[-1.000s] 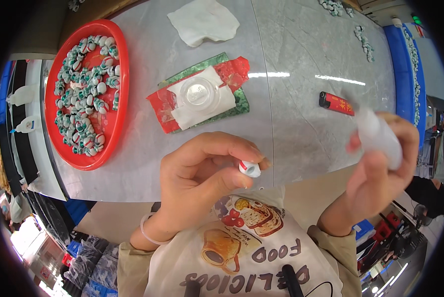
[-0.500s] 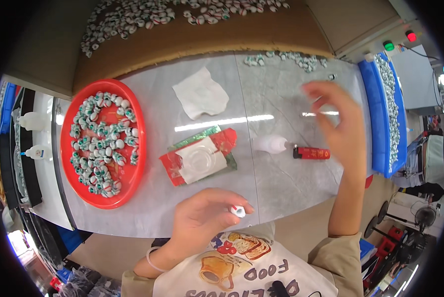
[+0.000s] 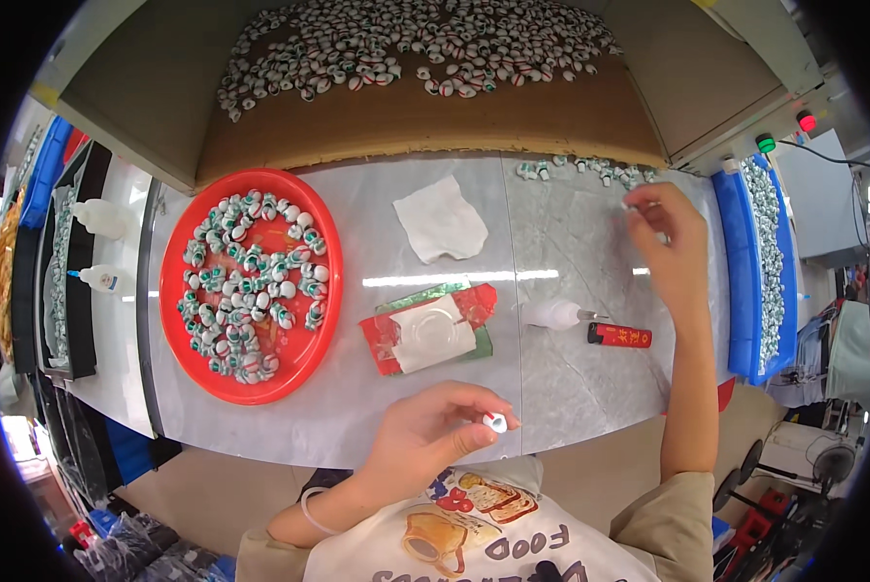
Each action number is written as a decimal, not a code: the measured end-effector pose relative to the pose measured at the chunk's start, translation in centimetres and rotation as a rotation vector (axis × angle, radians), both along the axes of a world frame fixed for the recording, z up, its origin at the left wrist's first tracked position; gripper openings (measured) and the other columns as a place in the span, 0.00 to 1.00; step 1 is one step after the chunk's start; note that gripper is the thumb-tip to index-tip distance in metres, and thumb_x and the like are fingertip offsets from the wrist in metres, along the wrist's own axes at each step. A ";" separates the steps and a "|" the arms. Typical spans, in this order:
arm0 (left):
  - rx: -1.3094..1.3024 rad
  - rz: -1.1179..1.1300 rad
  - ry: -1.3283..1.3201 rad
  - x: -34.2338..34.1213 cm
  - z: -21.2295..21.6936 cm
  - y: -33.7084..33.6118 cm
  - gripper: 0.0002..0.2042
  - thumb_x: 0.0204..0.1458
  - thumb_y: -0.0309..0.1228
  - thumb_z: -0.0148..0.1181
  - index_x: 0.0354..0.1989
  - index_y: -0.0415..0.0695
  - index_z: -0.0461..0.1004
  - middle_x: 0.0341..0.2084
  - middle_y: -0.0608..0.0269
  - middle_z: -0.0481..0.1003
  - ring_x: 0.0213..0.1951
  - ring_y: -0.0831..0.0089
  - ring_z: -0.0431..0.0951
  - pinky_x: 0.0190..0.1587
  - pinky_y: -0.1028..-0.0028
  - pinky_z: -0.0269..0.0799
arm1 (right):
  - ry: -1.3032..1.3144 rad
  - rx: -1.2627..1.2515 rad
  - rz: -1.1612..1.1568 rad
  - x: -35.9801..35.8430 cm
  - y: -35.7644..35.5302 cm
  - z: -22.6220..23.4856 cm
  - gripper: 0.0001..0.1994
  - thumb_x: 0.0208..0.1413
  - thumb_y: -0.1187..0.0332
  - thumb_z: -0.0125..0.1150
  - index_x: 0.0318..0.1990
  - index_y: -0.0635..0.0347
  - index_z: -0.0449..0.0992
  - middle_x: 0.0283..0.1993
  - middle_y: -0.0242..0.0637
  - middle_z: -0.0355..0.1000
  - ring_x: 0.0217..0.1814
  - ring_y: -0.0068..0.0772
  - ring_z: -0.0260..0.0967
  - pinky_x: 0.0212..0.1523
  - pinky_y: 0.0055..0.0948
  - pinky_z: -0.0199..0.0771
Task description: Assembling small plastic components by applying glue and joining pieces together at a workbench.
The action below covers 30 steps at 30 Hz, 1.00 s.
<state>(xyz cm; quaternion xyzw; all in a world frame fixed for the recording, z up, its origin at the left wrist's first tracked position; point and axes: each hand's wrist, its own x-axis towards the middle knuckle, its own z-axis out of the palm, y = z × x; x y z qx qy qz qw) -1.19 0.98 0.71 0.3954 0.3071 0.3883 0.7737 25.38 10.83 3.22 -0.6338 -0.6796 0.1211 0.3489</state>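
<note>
Close to my body, my left hand (image 3: 433, 427) pinches a small white hollow piece (image 3: 495, 422) with a red stripe, its open end facing up. My right hand (image 3: 673, 238) reaches over the table's far right, fingers curled together. A whitish bit shows at its fingertips, too small to name. Just beyond it lies a row of small green-and-white figure pieces (image 3: 605, 175). Below that hand lie a white needle-tipped squeeze bottle (image 3: 554, 313) and a red lighter (image 3: 621, 336).
A red oval tray (image 3: 173, 320) of assembled green-and-white figures stands left. In the middle are a white tissue (image 3: 442, 221) and a clear round dish (image 3: 439, 330) on a red-green packet. White pieces (image 3: 406, 48) cover a brown shelf behind; a blue bin (image 3: 736, 291) stands right.
The view has tilted up, showing more of the shelf. My right hand's fingers have curled together near the row of pieces. My left hand still keeps the white piece.
</note>
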 end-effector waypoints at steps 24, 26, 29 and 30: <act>0.171 0.034 -0.064 0.2 -1.3 -0.4 0.10 0.45 0.20 0.56 0.37 0.34 0.69 0.35 0.58 0.71 0.38 0.72 0.72 0.40 0.75 0.67 | 0.815 -0.167 0.307 -6.6 -12.1 1.0 0.09 0.36 0.81 0.60 0.29 0.68 0.71 0.33 0.46 0.66 0.31 0.31 0.67 0.28 0.21 0.68; 0.201 0.040 -0.043 0.3 -1.4 -0.6 0.11 0.44 0.20 0.57 0.37 0.34 0.68 0.35 0.58 0.71 0.38 0.72 0.72 0.39 0.76 0.67 | 0.703 -0.126 0.361 -7.1 -12.0 1.0 0.10 0.33 0.83 0.61 0.28 0.68 0.71 0.32 0.46 0.67 0.31 0.32 0.68 0.28 0.20 0.69; 0.144 0.080 -0.034 0.4 -1.3 -0.8 0.11 0.43 0.20 0.58 0.36 0.34 0.68 0.34 0.57 0.71 0.36 0.74 0.72 0.37 0.76 0.67 | 0.598 -0.079 0.361 -8.2 -12.3 0.9 0.12 0.29 0.85 0.62 0.27 0.68 0.72 0.30 0.45 0.69 0.31 0.33 0.69 0.28 0.21 0.69; 0.175 0.082 -0.024 0.4 -1.4 -0.9 0.12 0.42 0.20 0.59 0.36 0.35 0.68 0.34 0.57 0.72 0.34 0.75 0.71 0.36 0.77 0.67 | 0.603 -0.075 0.301 -8.5 -12.5 0.9 0.13 0.27 0.86 0.63 0.26 0.67 0.72 0.28 0.45 0.69 0.29 0.34 0.70 0.28 0.22 0.69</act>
